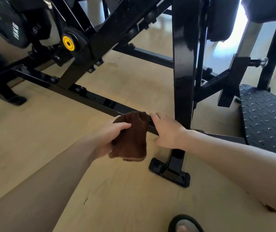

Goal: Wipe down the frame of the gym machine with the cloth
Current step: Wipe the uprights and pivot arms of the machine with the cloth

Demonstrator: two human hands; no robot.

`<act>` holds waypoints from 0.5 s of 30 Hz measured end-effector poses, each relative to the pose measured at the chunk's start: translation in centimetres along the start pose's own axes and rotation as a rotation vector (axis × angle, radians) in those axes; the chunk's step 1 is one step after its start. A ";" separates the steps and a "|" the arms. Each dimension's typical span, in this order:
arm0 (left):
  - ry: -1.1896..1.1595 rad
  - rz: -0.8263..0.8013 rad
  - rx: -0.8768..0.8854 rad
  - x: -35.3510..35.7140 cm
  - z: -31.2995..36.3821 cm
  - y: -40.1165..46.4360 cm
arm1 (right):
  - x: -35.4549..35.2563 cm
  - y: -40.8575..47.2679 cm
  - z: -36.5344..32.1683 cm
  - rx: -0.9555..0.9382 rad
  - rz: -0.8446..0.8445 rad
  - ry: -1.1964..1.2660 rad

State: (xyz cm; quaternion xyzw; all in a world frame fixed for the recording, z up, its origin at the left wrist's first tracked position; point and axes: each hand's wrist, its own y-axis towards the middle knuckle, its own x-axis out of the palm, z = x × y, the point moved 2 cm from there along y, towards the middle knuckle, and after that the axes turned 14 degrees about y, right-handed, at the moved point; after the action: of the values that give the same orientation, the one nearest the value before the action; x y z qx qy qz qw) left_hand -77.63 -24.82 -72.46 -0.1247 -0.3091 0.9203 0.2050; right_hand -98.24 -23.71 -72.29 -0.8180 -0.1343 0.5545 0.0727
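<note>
Brown bunched cloth (132, 136), pinched in my left hand (113, 137), drapes over the low black steel frame rail (90, 96). My right hand (167, 131), fingers spread, rests alongside. Loosely gathered, the cloth could slip off mid-wipe.

Daylit interior, bright from upper right; blown-out glare on the pale floor (225, 46) behind the black machine frame (183, 67). Glossy highlights along the upright post. Soft, faint shadows on the wood. Wide-angle bending toward the edges; weight plates (8, 25) at upper left smeared and out of focus.
</note>
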 end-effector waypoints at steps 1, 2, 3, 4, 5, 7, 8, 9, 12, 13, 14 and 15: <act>0.005 0.001 0.007 -0.4 0.0 -0.1 | 0.2 1.2 0.1 0.011 -0.008 -0.044; 0.010 0.001 0.012 -0.9 -0.1 -0.3 | 0.5 2.3 0.3 0.034 -0.018 -0.056; 0.017 0.002 0.014 -1.3 -0.2 -0.6 | 0.8 3.4 0.6 0.064 -0.027 -0.057; 0.028 0.003 0.013 -1.8 -0.4 -0.8 | 1.2 4.5 1.0 0.090 -0.030 -0.060; 0.042 0.003 0.013 -2.3 -0.6 -1.1 | 1.7 5.6 1.4 0.111 -0.031 -0.062; 0.075 0.007 0.029 -3.3 -1.0 -1.7 | 2.6 7.6 2.3 0.140 -0.056 -0.040; 0.086 0.016 0.038 -3.8 -1.2 -2.1 | 2.9 8.6 2.6 0.150 -0.080 -0.014; 0.098 0.025 0.050 -4.3 -1.2 -2.4 | 3.2 9.4 3.0 0.158 -0.100 0.020; 0.200 0.101 0.099 -5.3 -0.6 -3.1 | 3.5 11.3 4.0 0.152 -0.052 0.087; 0.251 0.138 0.108 -5.5 -0.1 -3.1 | 3.6 11.7 4.4 0.141 -0.026 0.086; 0.308 0.170 0.115 -5.7 0.5 -2.9 | 3.7 11.9 4.7 0.134 -0.008 0.084; 0.356 0.198 0.117 -5.8 1.2 -2.6 | 3.7 11.9 4.8 0.134 0.004 0.084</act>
State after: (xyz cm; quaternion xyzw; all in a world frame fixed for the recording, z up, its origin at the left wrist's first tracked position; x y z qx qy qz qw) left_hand -72.12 -26.18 -69.28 -0.3029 -0.2002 0.9157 0.1720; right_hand -99.78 -34.08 -80.58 -0.8343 -0.0922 0.5274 0.1317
